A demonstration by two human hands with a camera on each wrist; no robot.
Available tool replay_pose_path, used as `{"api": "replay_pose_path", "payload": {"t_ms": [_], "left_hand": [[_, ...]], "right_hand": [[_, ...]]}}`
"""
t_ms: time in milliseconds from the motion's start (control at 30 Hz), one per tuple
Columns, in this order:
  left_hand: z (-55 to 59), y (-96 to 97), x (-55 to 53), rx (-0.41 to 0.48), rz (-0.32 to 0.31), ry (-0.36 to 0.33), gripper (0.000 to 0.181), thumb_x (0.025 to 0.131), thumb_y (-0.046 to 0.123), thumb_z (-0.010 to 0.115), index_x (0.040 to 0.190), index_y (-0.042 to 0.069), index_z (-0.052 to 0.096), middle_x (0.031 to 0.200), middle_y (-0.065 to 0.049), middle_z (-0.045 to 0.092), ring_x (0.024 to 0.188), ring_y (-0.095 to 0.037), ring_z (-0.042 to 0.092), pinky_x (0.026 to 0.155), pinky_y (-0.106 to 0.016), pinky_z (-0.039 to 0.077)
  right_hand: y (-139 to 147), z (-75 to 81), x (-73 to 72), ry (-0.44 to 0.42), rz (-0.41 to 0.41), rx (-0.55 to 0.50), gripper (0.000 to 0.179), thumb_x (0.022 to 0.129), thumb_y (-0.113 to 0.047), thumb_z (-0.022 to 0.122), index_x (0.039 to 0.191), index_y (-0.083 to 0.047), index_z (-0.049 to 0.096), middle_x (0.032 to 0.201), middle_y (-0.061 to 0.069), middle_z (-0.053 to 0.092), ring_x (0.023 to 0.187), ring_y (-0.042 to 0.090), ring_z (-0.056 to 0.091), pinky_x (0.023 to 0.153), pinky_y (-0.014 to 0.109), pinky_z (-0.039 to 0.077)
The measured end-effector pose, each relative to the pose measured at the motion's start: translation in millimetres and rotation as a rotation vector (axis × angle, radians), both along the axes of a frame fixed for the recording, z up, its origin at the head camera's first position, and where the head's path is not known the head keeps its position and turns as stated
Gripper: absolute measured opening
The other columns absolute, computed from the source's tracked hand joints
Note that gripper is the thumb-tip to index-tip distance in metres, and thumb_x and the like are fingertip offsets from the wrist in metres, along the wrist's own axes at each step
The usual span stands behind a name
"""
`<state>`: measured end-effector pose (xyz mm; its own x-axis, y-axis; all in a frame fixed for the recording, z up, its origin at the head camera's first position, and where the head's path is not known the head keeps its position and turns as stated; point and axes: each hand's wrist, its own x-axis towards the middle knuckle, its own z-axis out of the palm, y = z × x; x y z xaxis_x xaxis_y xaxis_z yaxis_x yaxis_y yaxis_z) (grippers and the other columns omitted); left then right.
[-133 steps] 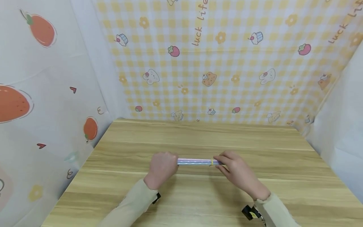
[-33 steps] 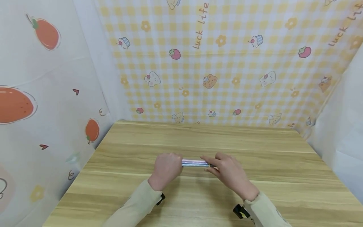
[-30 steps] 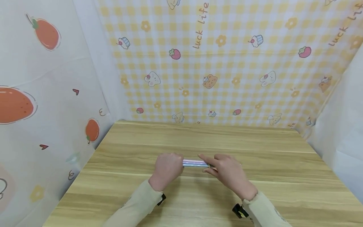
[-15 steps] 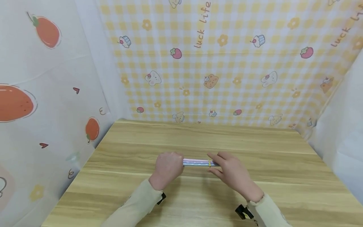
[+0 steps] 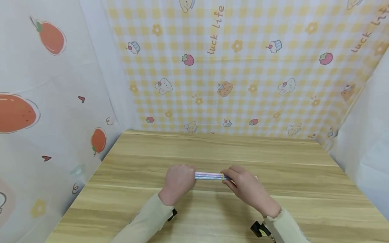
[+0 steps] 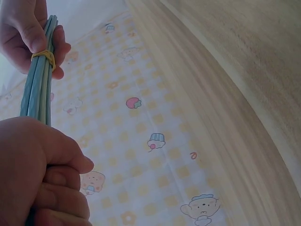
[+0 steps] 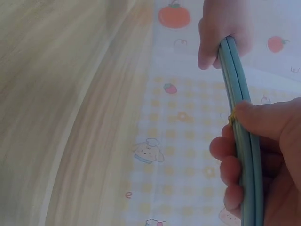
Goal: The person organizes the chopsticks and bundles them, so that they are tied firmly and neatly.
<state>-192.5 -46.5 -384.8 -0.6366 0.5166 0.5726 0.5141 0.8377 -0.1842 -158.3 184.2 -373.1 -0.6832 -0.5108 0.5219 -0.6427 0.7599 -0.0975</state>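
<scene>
A banded bundle of thin pastel sticks [image 5: 208,176] in pink, purple and blue lies level between the two hands, above the table. My left hand [image 5: 180,179] grips it in a fist, hiding its left end. A yellow rubber band [image 6: 43,57] is wound around the bundle. At the right part, my right hand [image 5: 247,187] holds the bundle, fingertips right at the band. In the right wrist view the thumb [image 7: 263,117] presses on the sticks by the band [image 7: 231,117], while curled fingers [image 7: 230,169] lie along the other side.
A wood-grain table [image 5: 212,216] spreads beneath both hands. Behind it hangs a yellow checked cloth [image 5: 237,67] with cartoon prints; white cloths stand at left [image 5: 67,77] and right [image 5: 370,135]. A black wrist strap piece [image 5: 260,229] shows below the right sleeve.
The right thumb and index finger, spread around the bundle half a second ago, have closed in at the band. The left hand's grip stays the same; the head view has tilted slightly.
</scene>
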Motion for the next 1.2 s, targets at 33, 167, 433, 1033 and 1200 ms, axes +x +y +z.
{"api": "replay_pose_path", "payload": {"t_ms": [33,167,433,1033,1200], "left_hand": [[-0.5,-0.1,0.2,0.004,-0.002,0.001,0.045,0.060,-0.004,0.053,0.051,0.020,0.016,0.050,0.008,0.005,0.049,-0.005,0.003,0.041,-0.018,0.002],[-1.3,-0.4,0.3,0.012,-0.015,0.019,0.045,0.058,-0.004,0.053,0.050,0.020,0.016,0.049,0.008,0.005,0.048,-0.005,0.002,0.041,-0.018,0.001],[0.4,1.0,0.4,0.006,-0.008,-0.004,0.045,0.059,-0.001,0.055,0.050,0.020,0.017,0.050,0.008,0.005,0.049,-0.006,0.003,0.042,-0.018,0.002],[0.7,4.8,-1.2,-0.042,0.043,-0.020,0.048,0.067,0.005,0.063,0.049,0.020,0.021,0.046,0.009,0.010,0.045,-0.005,0.005,0.038,-0.018,0.004],[2.6,7.4,-0.2,-0.041,0.038,-0.009,0.047,0.067,0.005,0.064,0.048,0.020,0.024,0.045,0.008,0.011,0.044,-0.005,0.005,0.038,-0.018,0.005]], "right_hand": [[-1,-0.3,0.4,0.003,-0.004,-0.002,0.026,0.075,-0.010,0.078,0.100,-0.006,0.070,0.082,-0.005,0.060,0.067,0.001,0.047,0.056,0.015,0.043],[-2,-2.0,1.0,0.042,-0.021,-0.014,0.031,0.071,-0.011,0.081,0.101,-0.008,0.071,0.080,-0.006,0.059,0.064,-0.001,0.045,0.052,0.013,0.040],[-4,-2.6,0.7,0.035,-0.052,-0.033,0.036,0.073,-0.017,0.080,0.108,-0.014,0.072,0.071,-0.010,0.052,0.056,-0.004,0.034,0.046,0.011,0.030],[-8,-9.2,-8.0,0.287,-0.085,0.092,0.050,0.071,-0.041,0.075,0.118,-0.025,0.068,0.058,-0.009,0.038,0.050,0.002,0.025,0.048,0.016,0.023],[-7,-10.5,-9.7,0.342,-0.095,0.120,0.053,0.073,-0.048,0.068,0.123,-0.028,0.065,0.056,-0.008,0.033,0.050,0.002,0.019,0.049,0.016,0.019]]}}
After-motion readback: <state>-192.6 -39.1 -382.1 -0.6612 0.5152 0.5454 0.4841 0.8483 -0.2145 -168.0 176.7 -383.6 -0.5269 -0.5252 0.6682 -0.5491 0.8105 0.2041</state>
